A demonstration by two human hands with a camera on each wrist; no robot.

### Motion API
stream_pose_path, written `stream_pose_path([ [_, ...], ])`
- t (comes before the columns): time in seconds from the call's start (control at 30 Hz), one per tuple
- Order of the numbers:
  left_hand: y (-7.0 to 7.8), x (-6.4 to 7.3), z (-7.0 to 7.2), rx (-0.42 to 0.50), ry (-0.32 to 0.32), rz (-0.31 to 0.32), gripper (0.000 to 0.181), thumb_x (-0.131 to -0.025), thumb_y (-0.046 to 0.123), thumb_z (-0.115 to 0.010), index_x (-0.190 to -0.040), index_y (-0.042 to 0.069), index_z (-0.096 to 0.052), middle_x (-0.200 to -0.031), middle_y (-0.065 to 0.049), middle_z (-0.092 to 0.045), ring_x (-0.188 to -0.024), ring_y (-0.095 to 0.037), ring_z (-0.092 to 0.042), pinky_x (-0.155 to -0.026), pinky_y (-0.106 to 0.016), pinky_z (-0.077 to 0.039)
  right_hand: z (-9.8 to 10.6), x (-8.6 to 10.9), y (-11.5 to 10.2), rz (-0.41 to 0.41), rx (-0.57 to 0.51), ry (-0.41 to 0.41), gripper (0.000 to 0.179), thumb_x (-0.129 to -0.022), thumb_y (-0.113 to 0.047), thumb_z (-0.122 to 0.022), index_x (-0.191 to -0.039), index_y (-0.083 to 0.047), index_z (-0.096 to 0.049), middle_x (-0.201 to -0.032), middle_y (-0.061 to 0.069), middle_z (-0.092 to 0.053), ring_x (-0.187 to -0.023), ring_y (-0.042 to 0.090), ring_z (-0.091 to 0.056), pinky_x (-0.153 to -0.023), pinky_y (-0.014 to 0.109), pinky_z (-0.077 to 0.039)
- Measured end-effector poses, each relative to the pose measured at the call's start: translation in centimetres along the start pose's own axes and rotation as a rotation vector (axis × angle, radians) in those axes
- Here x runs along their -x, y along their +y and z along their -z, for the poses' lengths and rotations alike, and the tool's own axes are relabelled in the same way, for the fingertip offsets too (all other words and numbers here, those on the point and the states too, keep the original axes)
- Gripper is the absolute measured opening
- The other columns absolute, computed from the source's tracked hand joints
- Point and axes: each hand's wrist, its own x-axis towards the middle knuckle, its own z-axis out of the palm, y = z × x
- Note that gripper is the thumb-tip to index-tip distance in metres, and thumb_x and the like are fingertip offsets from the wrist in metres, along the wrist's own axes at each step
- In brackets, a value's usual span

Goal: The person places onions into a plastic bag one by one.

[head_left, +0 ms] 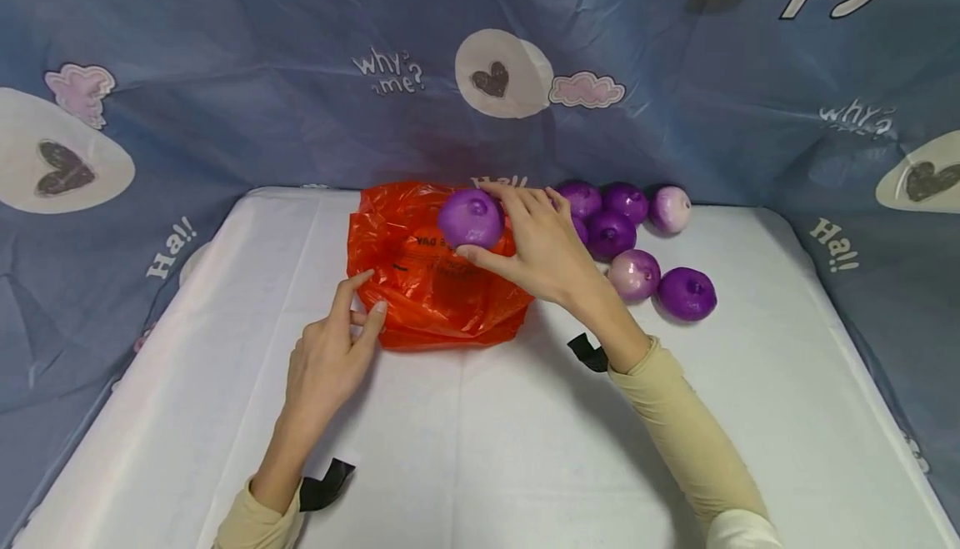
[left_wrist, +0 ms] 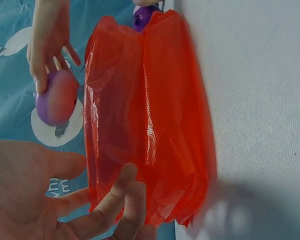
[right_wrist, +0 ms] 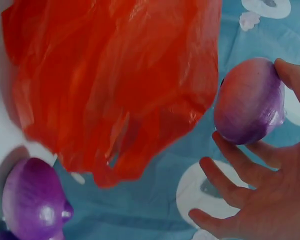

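Observation:
A purple onion is pinched between the thumb and fingers of my right hand, held above a red plastic bag. In the right wrist view the same onion shows a reddish tint on the side facing the bag. My left hand is at the bag's near left edge, its index finger touching or just over the plastic and the thumb spread apart. Seen from the left wrist, the fingers overlap the bag's side; whether they grip it is unclear. The bag bulges, and its contents are hidden.
Several more onions cluster right of the bag, two of them nearer the front. A white cloth covers the table. Behind it hangs a blue printed curtain. Black straps show at the wrists.

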Motion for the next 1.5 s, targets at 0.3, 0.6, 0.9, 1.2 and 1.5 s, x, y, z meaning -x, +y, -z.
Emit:
stream_pose_path([
  [0.3,0.0,-0.1,0.0,-0.008,-0.012,0.000,0.052,-0.109,0.037,-0.060,-0.157,0.022,-0.050,-0.100,-0.017,-0.080,-0.056,-0.019,-0.060,-0.046,-0.031,-0.044,-2.0,-1.2,-1.4,0.046,0.023,-0.063,0.088,-0.093,-0.072,-0.069,-0.159,-0.018,-0.046,-0.155,0.005,-0.061,-0.146,0.033,-0.054,-0.124,0.059,-0.035],
  [0.6,0.1,-0.2,0.1,-0.016,-0.018,-0.007,0.051,-0.109,0.036,-0.059,-0.157,0.021,-0.050,-0.103,-0.018,-0.080,-0.058,-0.020,-0.063,-0.047,-0.031,-0.044,-3.7,-2.0,-2.7,0.062,0.050,-0.128,0.091,-0.094,-0.074,-0.066,-0.161,-0.017,-0.043,-0.158,0.008,-0.058,-0.147,0.037,-0.054,-0.124,0.064,-0.035],
  [0.9,0.0,-0.2,0.0,-0.014,-0.017,-0.012,0.051,-0.109,0.035,-0.060,-0.158,0.020,-0.049,-0.099,-0.017,-0.079,-0.055,-0.017,-0.058,-0.045,-0.030,-0.043,-5.7,-2.4,-3.7,0.050,0.065,-0.198,0.093,-0.097,-0.074,-0.063,-0.163,-0.013,-0.040,-0.158,0.013,-0.056,-0.147,0.039,-0.053,-0.124,0.068,-0.037],
  [1.2,0.0,-0.2,-0.2,-0.017,-0.008,-0.028,0.050,-0.109,0.034,-0.060,-0.156,0.019,-0.051,-0.102,-0.018,-0.081,-0.059,-0.022,-0.066,-0.046,-0.030,-0.044,-7.1,-2.8,-4.4,0.049,0.010,-0.259,0.089,-0.101,-0.065,-0.064,-0.164,-0.009,-0.036,-0.155,0.016,-0.053,-0.141,0.037,-0.058,-0.120,0.061,-0.047],
  [1.5,0.0,-0.2,-0.2,-0.023,-0.011,-0.024,0.044,-0.109,0.033,-0.061,-0.149,0.016,-0.055,-0.097,-0.016,-0.080,-0.058,-0.021,-0.065,-0.048,-0.031,-0.045,-8.2,-3.0,-4.7,-0.015,-0.045,-0.330,0.086,-0.104,-0.058,-0.063,-0.165,-0.007,-0.030,-0.158,0.020,-0.048,-0.141,0.037,-0.058,-0.115,0.050,-0.055],
])
